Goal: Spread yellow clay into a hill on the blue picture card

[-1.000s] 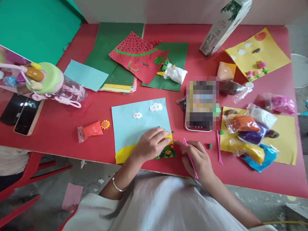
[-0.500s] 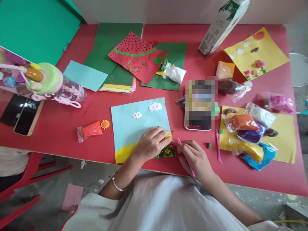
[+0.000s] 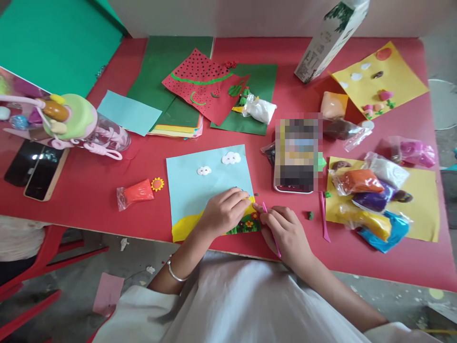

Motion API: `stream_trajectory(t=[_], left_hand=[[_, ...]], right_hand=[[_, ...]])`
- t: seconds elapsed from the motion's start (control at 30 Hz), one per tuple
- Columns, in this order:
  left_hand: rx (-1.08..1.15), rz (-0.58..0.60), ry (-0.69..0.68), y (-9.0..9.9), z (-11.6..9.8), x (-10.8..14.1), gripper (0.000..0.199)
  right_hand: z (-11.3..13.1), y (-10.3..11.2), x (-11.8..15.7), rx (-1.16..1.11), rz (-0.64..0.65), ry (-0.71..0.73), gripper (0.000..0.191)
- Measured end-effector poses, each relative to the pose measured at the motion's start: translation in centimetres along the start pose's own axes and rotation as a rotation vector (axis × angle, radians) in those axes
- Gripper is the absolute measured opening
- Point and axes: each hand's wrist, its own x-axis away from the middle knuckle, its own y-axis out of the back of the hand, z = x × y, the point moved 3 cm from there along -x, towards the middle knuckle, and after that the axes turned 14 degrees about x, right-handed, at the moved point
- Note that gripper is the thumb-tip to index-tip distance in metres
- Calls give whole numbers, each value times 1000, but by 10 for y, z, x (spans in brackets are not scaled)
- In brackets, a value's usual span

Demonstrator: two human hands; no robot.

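Note:
A light blue sheet [image 3: 193, 186] lies before me, with two white clouds, a yellow strip along its lower part and red and yellow flowers [image 3: 249, 224] on green at the lower right. My left hand [image 3: 226, 212] rests over the sheet's right half, fingers bent and close together; its thumb and whatever is under the fingertips are hidden. A bit of blue shows just above those fingers. My right hand [image 3: 285, 233] is closed around a slim pink clay tool [image 3: 276, 245]. Its index fingertip reaches the sheet's right edge, close to my left fingertips.
Right of the sheet are a blurred-out phone [image 3: 298, 188], a second pink tool [image 3: 324, 221] and several clay packets [image 3: 360, 183] on yellow paper. An orange-red packet [image 3: 137, 193] and a sun [image 3: 157, 184] lie left. A carton [image 3: 328, 43] and a bottle [image 3: 110, 133] stand farther off.
My right hand has shifted slightly left and the pink tool has tilted more upright. My left fingers have drawn back a little to the left, baring more of the yellow strip.

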Motion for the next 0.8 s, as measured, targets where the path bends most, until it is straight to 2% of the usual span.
stream_trajectory(t=[0.17, 0.33, 0.63, 0.8], left_hand=[[-19, 10, 1, -1, 0, 0, 23], [-26, -2, -7, -1, -1, 0, 25], [-44, -13, -18, 0, -2, -2, 25], [-89, 22, -72, -1, -3, 0, 22]], right_hand=[[0, -3, 2, -17, 4, -46, 25], [-7, 0, 1, -131, -79, -111, 30], [1, -5, 1, -23, -20, -37, 27], [-4, 2, 4, -84, -142, -140, 33]])
